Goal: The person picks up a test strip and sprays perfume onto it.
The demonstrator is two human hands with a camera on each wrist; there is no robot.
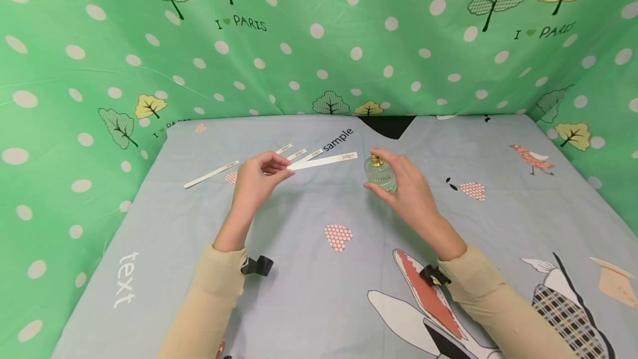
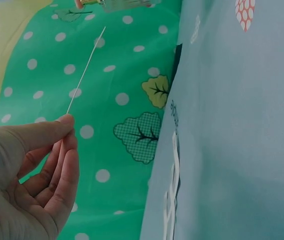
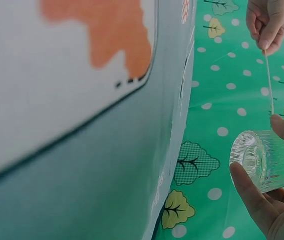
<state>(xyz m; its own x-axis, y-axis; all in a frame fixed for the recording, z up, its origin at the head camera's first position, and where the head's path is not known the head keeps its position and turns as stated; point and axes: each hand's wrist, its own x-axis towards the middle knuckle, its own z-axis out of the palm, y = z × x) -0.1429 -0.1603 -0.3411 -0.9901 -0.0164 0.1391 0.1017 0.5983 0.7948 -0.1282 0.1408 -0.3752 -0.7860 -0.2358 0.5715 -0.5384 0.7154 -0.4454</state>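
Note:
My left hand (image 1: 259,179) pinches the end of a white perfume test strip (image 1: 326,160) between thumb and fingers. The strip points right, its printed end near the bottle, and in the left wrist view it appears edge-on as a thin line. A clear glass perfume bottle (image 1: 380,173) with a gold neck is held above the table by my right hand (image 1: 413,193). One finger lies at the gold top and the thumb is at the base. Its ribbed glass bottom (image 3: 252,160) faces the right wrist camera. A small gap separates strip and bottle.
Several more test strips lie on the table, one (image 1: 211,174) to the left and others (image 1: 298,155) behind my left hand. A grey-blue printed cloth (image 1: 294,292) covers the table. Green dotted fabric (image 1: 289,32) hangs behind and at the sides.

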